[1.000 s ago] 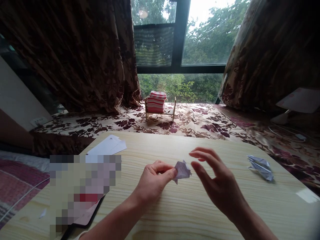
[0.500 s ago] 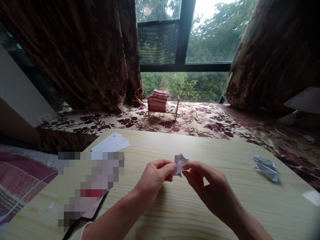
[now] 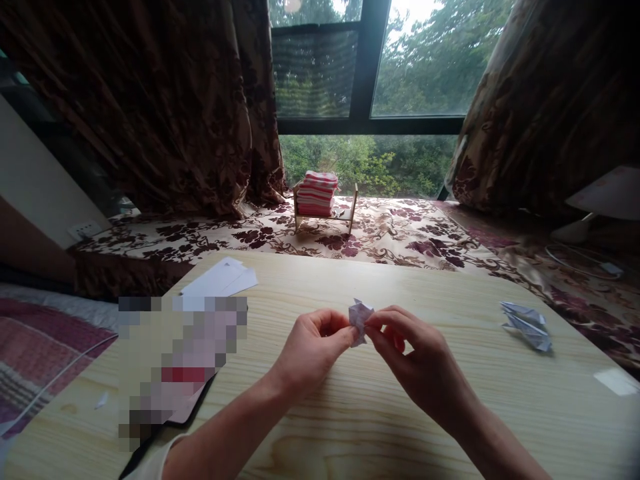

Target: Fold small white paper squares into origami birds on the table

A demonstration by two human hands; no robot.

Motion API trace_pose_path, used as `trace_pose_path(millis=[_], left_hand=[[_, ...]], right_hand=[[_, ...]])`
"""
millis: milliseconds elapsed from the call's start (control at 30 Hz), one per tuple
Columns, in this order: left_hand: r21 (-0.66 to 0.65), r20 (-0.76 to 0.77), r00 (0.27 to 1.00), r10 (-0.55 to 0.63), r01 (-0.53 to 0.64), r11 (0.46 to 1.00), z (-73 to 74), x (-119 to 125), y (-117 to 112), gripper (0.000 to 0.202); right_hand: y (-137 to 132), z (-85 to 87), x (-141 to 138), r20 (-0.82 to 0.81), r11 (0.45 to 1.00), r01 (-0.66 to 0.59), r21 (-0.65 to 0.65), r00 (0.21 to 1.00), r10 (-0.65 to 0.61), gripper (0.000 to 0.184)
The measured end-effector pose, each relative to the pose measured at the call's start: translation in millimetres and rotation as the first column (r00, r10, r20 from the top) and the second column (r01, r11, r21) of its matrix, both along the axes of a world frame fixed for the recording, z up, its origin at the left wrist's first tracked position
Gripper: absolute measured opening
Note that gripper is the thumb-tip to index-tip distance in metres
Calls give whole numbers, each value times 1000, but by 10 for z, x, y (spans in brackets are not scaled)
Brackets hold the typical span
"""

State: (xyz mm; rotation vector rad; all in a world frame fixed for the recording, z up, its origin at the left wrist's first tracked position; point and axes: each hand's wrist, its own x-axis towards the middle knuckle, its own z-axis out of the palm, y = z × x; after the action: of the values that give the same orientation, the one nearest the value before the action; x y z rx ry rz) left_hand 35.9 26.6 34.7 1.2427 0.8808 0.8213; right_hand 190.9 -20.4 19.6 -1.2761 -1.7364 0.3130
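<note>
A small piece of folded white paper (image 3: 359, 316) with pointed corners is held up over the wooden table (image 3: 310, 280), between both my hands. My left hand (image 3: 317, 343) pinches its left side and lower part between thumb and fingers. On the opposite edge, my right hand (image 3: 410, 340) grips the paper with thumb and index finger, its other fingers curled. Part of the paper is covered by my fingertips. To the right lie folded paper shapes (image 3: 527, 325) with sharp points, close together on the table.
White paper sheets (image 3: 220, 277) lie at the table's back left, beside a pixelated area. A paper scrap (image 3: 102, 400) rests at the left. Beyond the table, a small wooden rack (image 3: 353, 210) holds folded striped cloths (image 3: 316, 195). A lamp (image 3: 607, 193) stands at far right.
The folded paper has turned slightly between my fingers. My right hand has shifted its pinch a little along the paper's right edge. The view has tilted down slightly.
</note>
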Motion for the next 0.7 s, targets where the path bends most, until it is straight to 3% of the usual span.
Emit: trace_pose_path(millis=[500,600,700], left_hand=[[88,-13,998,-57,58,994,-72,3,-29,19],[45,-13,1000,-20,20,999,-53,11,-29,19],[-40,56,998,-14,16,999,-22,18,-19,19]], right_hand=[[-1,-73,-38,-55,997,67,35,996,-65,5],[-3,-80,-50,-153,993,119,23,982,-115,11],[-4,-52,-59,-308,988,121,-98,940,-145,14]])
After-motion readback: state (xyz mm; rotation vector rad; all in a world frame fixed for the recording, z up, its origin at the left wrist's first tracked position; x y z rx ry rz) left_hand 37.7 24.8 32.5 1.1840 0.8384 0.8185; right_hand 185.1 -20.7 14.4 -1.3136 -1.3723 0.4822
